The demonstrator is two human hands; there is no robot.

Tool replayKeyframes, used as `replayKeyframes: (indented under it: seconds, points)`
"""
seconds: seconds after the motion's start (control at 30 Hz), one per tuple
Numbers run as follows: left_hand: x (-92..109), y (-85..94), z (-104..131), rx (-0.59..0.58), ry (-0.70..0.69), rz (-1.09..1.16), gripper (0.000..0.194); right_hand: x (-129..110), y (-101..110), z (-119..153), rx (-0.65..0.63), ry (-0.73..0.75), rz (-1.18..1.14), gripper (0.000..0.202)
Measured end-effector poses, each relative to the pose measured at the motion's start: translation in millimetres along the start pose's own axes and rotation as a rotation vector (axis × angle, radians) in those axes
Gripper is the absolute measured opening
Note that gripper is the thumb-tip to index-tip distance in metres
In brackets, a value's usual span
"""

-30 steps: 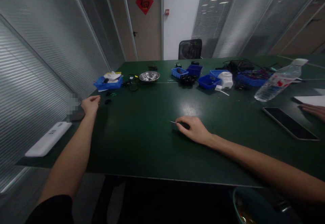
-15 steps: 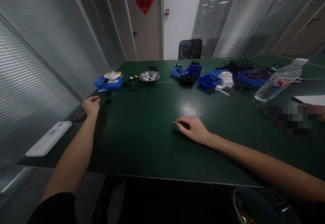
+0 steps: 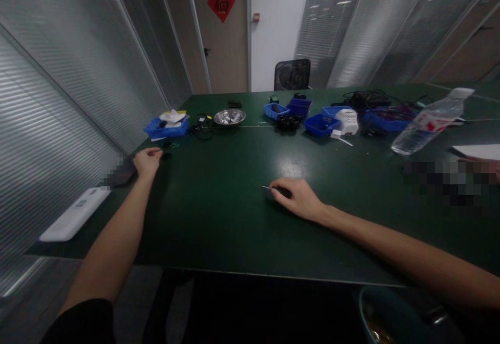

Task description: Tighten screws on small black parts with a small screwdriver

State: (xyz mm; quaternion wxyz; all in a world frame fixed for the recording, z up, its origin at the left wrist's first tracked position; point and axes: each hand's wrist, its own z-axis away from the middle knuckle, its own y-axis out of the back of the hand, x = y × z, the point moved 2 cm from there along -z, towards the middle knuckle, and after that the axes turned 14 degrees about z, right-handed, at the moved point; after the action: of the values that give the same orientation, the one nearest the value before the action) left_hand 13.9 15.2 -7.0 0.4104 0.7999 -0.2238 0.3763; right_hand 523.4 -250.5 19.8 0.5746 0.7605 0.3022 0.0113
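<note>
My right hand point(image 3: 297, 196) rests on the green table point(image 3: 219, 198), its fingers closed round a small dark-handled screwdriver point(image 3: 284, 192) whose thin metal shaft points left. My left hand point(image 3: 147, 162) is over the table's left side, thumb and fingers pressed together. Whatever may be between those fingertips is too small to make out. Just beyond them lie a small black piece point(image 3: 166, 155) and some small green pieces point(image 3: 174, 145).
A blue tray point(image 3: 167, 131) and a metal bowl point(image 3: 230, 117) stand at the back left, several blue bins point(image 3: 321, 125) at the back centre. A plastic bottle point(image 3: 427, 123) stands right. A white box point(image 3: 76, 214) lies left. A teal bin point(image 3: 365, 313) is below the table edge.
My left hand has moved a little to the right, closer to the small black piece. My right hand and the screwdriver have stayed in place.
</note>
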Motion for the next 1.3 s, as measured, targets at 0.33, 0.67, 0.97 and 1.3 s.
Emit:
replayKeyframes:
  seconds: [0.33, 0.67, 0.97, 1.3]
  points:
    - [6.0, -9.7, 12.0, -0.033, 0.063, -0.017, 0.028, -0.5, 1.4, 0.1, -0.007, -0.005, -0.005, 0.024]
    - [9.4, -7.6, 12.8, 0.031, 0.154, 0.061, 0.024, -0.2, 1.2, 0.2, -0.010, -0.002, 0.006, 0.027]
    - [4.7, -8.7, 7.5, 0.033, 0.214, 0.055, 0.025, 1.2, -0.1, 0.1, -0.022, -0.013, 0.026, 0.028]
    - [-2.7, -10.8, 5.2, 0.038, 0.149, 0.030, 0.021, 0.7, 0.6, 0.0, -0.025, -0.012, 0.012, 0.029]
